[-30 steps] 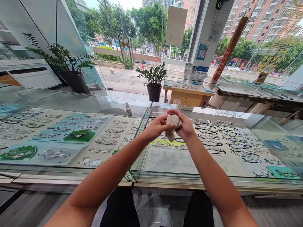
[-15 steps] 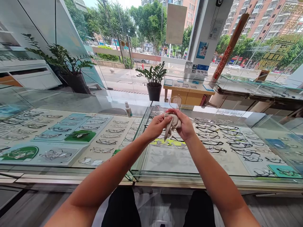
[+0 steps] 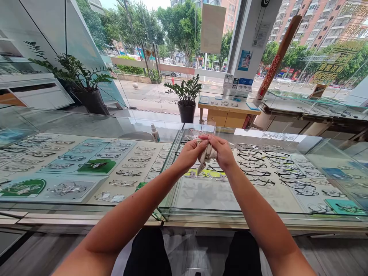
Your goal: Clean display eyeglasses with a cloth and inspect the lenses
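Note:
Over the glass counter, my left hand (image 3: 192,152) pinches a beige cloth (image 3: 204,156), whose loose end hangs below the fingers. My right hand (image 3: 222,151) is closed against it from the other side, gripping a thin-rimmed pair of glasses (image 3: 208,125). One round lens of the glasses stands up above my fingertips. The other lens is mostly hidden by the cloth and fingers. Both hands are touching at the fingertips.
A white spray bottle (image 3: 155,133) stands on the glass counter (image 3: 138,124) to the left. Many spectacle frames (image 3: 255,172) lie in rows inside the case under the glass. Beyond the counter are a potted plant (image 3: 187,97) and a wooden display table (image 3: 230,114).
My hands have drawn closer together, and the fingers have shifted on the cloth. The glasses have turned slightly, with the upper lens a little further left and lower.

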The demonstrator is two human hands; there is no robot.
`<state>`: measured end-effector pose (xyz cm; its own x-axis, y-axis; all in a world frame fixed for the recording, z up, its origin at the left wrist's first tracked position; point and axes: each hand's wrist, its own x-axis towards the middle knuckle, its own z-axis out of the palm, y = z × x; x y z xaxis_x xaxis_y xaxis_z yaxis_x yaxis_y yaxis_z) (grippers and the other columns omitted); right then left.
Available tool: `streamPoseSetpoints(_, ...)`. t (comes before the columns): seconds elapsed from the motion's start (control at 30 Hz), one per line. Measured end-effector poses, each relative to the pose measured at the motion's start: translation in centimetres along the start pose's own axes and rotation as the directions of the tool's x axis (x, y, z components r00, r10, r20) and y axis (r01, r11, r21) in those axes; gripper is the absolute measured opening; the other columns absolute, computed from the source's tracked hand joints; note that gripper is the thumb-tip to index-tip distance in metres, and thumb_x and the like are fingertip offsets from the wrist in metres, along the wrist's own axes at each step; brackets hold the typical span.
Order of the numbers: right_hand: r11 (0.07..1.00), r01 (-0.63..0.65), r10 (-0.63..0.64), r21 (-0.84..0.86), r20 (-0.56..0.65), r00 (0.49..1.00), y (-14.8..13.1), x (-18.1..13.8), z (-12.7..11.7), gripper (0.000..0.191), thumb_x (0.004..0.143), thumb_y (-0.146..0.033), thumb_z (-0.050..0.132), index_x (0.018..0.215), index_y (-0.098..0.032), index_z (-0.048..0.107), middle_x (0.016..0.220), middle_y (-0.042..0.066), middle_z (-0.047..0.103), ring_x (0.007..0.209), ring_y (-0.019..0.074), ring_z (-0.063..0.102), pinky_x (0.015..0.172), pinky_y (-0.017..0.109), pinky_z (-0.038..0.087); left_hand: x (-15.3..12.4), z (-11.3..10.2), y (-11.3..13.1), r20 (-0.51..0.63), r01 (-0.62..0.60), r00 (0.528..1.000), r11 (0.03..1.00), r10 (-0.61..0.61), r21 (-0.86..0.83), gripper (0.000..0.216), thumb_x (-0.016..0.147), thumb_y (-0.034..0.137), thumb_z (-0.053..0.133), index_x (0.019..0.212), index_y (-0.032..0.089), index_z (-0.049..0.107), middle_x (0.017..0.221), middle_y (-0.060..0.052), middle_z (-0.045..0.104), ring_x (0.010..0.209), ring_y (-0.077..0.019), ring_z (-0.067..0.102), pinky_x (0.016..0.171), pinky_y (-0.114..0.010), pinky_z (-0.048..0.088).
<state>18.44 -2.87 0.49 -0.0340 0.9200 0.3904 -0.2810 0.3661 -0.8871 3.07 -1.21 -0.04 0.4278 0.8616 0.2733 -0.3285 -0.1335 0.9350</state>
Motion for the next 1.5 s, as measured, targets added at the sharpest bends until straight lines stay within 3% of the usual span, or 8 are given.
streamPoseSetpoints(0.13, 0.999, 0.034, -0.033, -0.028, 0.023, 0.999, -0.3, -0.1, 0.0, 0.042, 0.084, -0.071, 0.087, 0.091, -0.030, 0.092, 0.116, 0.006, 0.088, 0.126, 0.0329, 0.074, 0.126, 0.051, 0.050, 0.0, -0.2, 0.2, 0.030, 0.042, 0.999, 0.997, -0.040, -0.061, 0.061, 0.078, 0.069, 0.097, 0.088, 0.013, 0.076, 0.077, -0.004, 0.075, 0.064, -0.0115, 0.064, 0.061, -0.023, 0.050)
streamPoseSetpoints(0.23, 0.999, 0.040, -0.040, -0.015, 0.012, 0.999, -0.3, -0.1, 0.0, 0.039, 0.086, -0.068, 0.085, 0.090, -0.030, 0.092, 0.114, 0.006, 0.089, 0.123, 0.0315, 0.075, 0.123, 0.048, 0.051, 0.0, -0.4, 0.1, 0.077, 0.056, 0.996, 0.996, -0.051, -0.069, 0.059, 0.080, 0.068, 0.097, 0.087, 0.012, 0.078, 0.080, -0.006, 0.077, 0.066, -0.0123, 0.065, 0.063, -0.024, 0.052)
streamPoseSetpoints(0.43, 0.995, -0.055, 0.059, 0.088, -0.051, 0.997, -0.3, -0.1, 0.3, 0.039, 0.083, -0.064, 0.086, 0.088, -0.025, 0.090, 0.099, 0.006, 0.088, 0.094, 0.0255, 0.077, 0.088, 0.039, 0.060, 0.2, -0.6, -0.4, 0.156, 0.030, 0.988, 0.996, -0.017, -0.083, 0.052, 0.084, 0.062, 0.096, 0.093, 0.013, 0.079, 0.083, -0.007, 0.078, 0.073, -0.0156, 0.069, 0.068, -0.026, 0.054)
streamPoseSetpoints(0.53, 0.992, -0.059, 0.066, 0.109, -0.063, 0.996, -0.4, 0.0, 0.4, 0.038, 0.082, -0.062, 0.085, 0.084, -0.024, 0.088, 0.095, 0.006, 0.086, 0.089, 0.0230, 0.074, 0.081, 0.036, 0.057, 0.3, -0.8, -0.5, 0.197, 0.020, 0.980, 0.997, -0.004, -0.079, 0.049, 0.088, 0.059, 0.094, 0.099, 0.014, 0.080, 0.089, -0.009, 0.080, 0.077, -0.0170, 0.071, 0.072, -0.027, 0.056)
streamPoseSetpoints(0.87, 0.992, -0.069, 0.080, 0.107, -0.097, 0.992, -0.4, -0.1, 0.4, 0.036, 0.082, -0.059, 0.086, 0.087, -0.024, 0.089, 0.093, 0.004, 0.084, 0.086, 0.0214, 0.068, 0.080, 0.036, 0.056, 0.2, -1.3, 0.1, 0.239, 0.045, 0.970, 0.999, -0.038, -0.023, 0.052, 0.082, 0.046, 0.101, 0.115, 0.012, 0.077, 0.096, -0.007, 0.079, 0.082, -0.0161, 0.073, 0.076, -0.027, 0.057)
streamPoseSetpoints(1.03, 0.989, -0.070, 0.083, 0.133, -0.094, 0.992, -0.4, -0.1, 0.5, 0.034, 0.081, -0.058, 0.086, 0.086, -0.024, 0.089, 0.092, 0.004, 0.082, 0.086, 0.0208, 0.068, 0.081, 0.035, 0.056, 0.1, -0.9, 0.0, 0.190, 0.017, 0.982, 1.000, -0.017, 0.003, 0.056, 0.078, 0.041, 0.103, 0.117, 0.012, 0.076, 0.095, -0.006, 0.079, 0.082, -0.0154, 0.072, 0.076, -0.026, 0.056)
streamPoseSetpoints(1.33, 0.985, -0.079, 0.093, 0.152, -0.093, 0.991, -0.1, 0.0, 0.4, 0.039, 0.079, -0.062, 0.091, 0.089, -0.024, 0.089, 0.099, 0.005, 0.085, 0.090, 0.0217, 0.070, 0.085, 0.036, 0.059, -0.1, -0.6, 0.1, 0.161, -0.038, 0.987, 0.998, 0.028, 0.058, 0.058, 0.081, 0.051, 0.100, 0.117, 0.012, 0.075, 0.090, -0.005, 0.077, 0.076, -0.0143, 0.068, 0.071, -0.025, 0.054)
streamPoseSetpoints(1.5, 0.982, -0.055, 0.083, 0.179, -0.157, 0.984, 0.2, 0.2, 0.1, 0.037, 0.073, -0.056, 0.098, 0.084, -0.026, 0.079, 0.093, 0.002, 0.082, 0.084, 0.0193, 0.070, 0.081, 0.035, 0.059, 0.0, -0.8, 0.3, 0.166, -0.079, 0.984, 0.991, 0.060, 0.111, 0.055, 0.083, 0.060, 0.096, 0.105, 0.014, 0.075, 0.082, -0.003, 0.071, 0.067, -0.0127, 0.060, 0.061, -0.024, 0.049)
